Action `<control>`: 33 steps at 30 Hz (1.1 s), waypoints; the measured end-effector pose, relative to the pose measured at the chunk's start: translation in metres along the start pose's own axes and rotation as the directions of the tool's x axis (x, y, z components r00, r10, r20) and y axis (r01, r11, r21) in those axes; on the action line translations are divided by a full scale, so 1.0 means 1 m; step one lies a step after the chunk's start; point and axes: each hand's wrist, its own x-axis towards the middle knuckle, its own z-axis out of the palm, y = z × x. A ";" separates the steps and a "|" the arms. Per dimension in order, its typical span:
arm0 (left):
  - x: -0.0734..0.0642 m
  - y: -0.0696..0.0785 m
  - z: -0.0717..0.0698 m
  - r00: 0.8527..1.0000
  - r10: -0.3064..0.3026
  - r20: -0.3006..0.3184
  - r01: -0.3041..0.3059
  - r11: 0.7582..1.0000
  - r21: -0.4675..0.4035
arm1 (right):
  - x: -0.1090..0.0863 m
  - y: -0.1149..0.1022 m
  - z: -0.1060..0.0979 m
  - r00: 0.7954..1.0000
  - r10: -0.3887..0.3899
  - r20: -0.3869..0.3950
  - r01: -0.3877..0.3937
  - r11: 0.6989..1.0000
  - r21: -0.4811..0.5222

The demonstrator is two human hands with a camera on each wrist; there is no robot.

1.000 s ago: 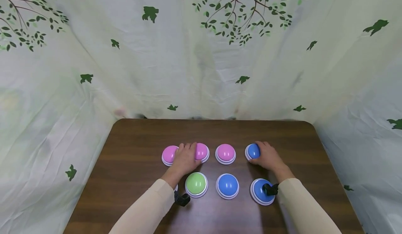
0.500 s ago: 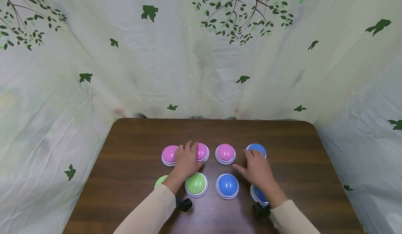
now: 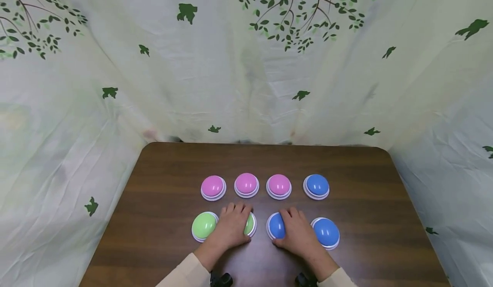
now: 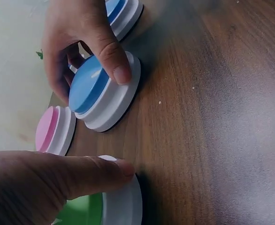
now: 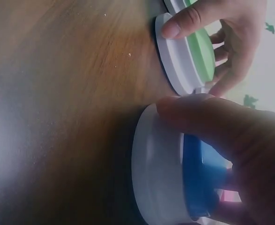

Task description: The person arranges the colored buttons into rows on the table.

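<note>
My left hand (image 3: 230,226) grips a green dome push button (image 3: 250,224) in the near row, thumb at its near side and fingers over the far side. In the left wrist view, the thumb lies against the white base (image 4: 123,201). My right hand (image 3: 297,234) holds a blue push button (image 3: 276,226) just to the right, its thumb on the white base (image 5: 158,164) in the right wrist view. Another green button (image 3: 203,225) sits left of my left hand. Beside my right hand is another blue button (image 3: 327,232). Both held buttons stand on the table.
Three pink buttons (image 3: 246,183) and a blue button (image 3: 317,185) form the far row on the brown wooden table (image 3: 169,167). A pale leaf-patterned cloth (image 3: 246,77) hangs behind and at both sides. Each wrist carries a black camera (image 3: 222,279).
My right hand has left the far blue button and come nearer and left to the near blue one. My left hand has drawn back from the pink button to the green one.
</note>
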 end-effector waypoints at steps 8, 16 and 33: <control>0.004 -0.007 -0.004 0.999 0.045 0.002 -0.045 0.996 -0.075 | 0.013 0.005 -0.020 0.998 -0.035 0.054 0.030 0.995 0.091; 0.051 -0.037 -0.029 0.991 -0.022 -0.129 0.003 0.989 -0.149 | 0.078 0.014 -0.052 0.999 0.026 -0.043 -0.026 1.000 0.010; 0.091 -0.053 -0.022 0.997 -0.065 -0.028 0.061 0.989 -0.135 | 0.110 0.013 -0.047 0.996 0.022 0.081 -0.019 0.999 -0.032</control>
